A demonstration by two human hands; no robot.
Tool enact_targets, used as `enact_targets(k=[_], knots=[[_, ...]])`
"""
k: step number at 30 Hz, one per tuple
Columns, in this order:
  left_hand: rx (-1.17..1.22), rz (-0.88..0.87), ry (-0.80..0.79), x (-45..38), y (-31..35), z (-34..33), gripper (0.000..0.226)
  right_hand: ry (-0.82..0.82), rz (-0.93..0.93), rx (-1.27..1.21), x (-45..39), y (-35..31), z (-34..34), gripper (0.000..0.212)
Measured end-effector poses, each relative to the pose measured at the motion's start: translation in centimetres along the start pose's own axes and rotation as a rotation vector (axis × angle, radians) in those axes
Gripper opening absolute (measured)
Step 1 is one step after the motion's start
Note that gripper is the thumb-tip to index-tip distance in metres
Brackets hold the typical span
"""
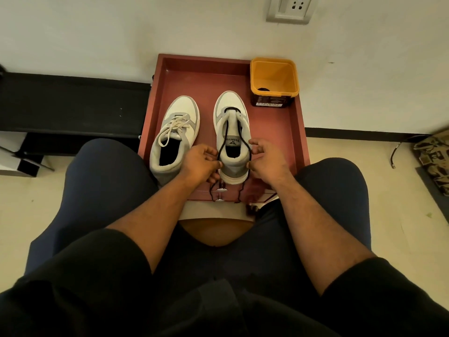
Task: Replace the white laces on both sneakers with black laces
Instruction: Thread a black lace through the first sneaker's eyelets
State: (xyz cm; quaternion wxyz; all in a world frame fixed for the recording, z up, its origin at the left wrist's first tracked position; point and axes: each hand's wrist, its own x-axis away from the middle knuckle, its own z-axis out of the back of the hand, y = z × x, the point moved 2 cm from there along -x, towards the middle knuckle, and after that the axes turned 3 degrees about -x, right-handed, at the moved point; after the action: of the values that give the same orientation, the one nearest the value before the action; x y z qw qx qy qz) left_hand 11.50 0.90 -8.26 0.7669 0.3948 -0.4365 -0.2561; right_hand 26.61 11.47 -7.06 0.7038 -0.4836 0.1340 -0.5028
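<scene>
Two sneakers sit side by side on a red tray (295, 132), toes pointing at the wall. The right sneaker (232, 132) has a black lace (235, 136) looped through its lowest eyelets near the toe, with both strands running back along the tongue toward the heel. The left hand (200, 161) pinches the left strand at the heel, fingers curled in around it. The right hand (266, 159) does the same on the other side, thumb and fingers closed on the right strand beside the collar. Both loose ends trail down past the heel and off the tray's near edge.

Over on the left, the left sneaker (175, 135) carries its white lace (173, 128), criss-crossed and loosely knotted over the tongue.

At the tray's far right corner stands a yellow tub (274, 79), open at the top, with something small and dark at the bottom. A wall socket (289, 8) is mounted on the wall above it.
</scene>
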Motion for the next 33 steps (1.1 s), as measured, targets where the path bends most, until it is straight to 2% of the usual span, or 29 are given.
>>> enact_targets(k=[2, 7, 14, 17, 20, 23, 28, 33], knots=[[-0.03, -0.002, 0.035, -0.4, -0.4, -0.3, 0.012, 0.007, 0.013, 0.027, -0.1, 0.2, 0.0, 0.062], [-0.187, -0.07, 0.125, -1.9, -2.0, -0.5, 0.025, 0.013, 0.059, 0.109, -0.1, 0.3, -0.1, 0.055], [-0.284, -0.113, 0.129, -2.5, -2.9, -0.7, 0.023, 0.0, 0.044, 0.115, 0.0, 0.2, -0.2, 0.051], [-0.358, -0.14, 0.12, -2.5, -2.9, -0.6, 0.031, 0.003, 0.055, 0.112, 0.1, 0.2, -0.2, 0.047], [-0.38, -0.158, 0.099, -2.5, -2.5, -0.6, 0.019, 0.003, 0.066, 0.135, 0.2, 0.0, -0.2, 0.046], [-0.385, -0.159, 0.085, -2.6, -2.5, -0.6, 0.01, -0.029, 0.115, 0.233, 0.5, -0.3, -0.2, 0.054], [-0.384, -0.151, 0.089, -2.3, -3.0, -0.6, 0.014, -0.159, 0.155, 0.522, 0.6, -0.2, -0.9, 0.081], [-0.575, -0.154, 0.062, -1.8, -3.2, -1.0, 0.01, -0.109, 0.132, 0.508, 0.4, 0.0, -1.5, 0.074]])
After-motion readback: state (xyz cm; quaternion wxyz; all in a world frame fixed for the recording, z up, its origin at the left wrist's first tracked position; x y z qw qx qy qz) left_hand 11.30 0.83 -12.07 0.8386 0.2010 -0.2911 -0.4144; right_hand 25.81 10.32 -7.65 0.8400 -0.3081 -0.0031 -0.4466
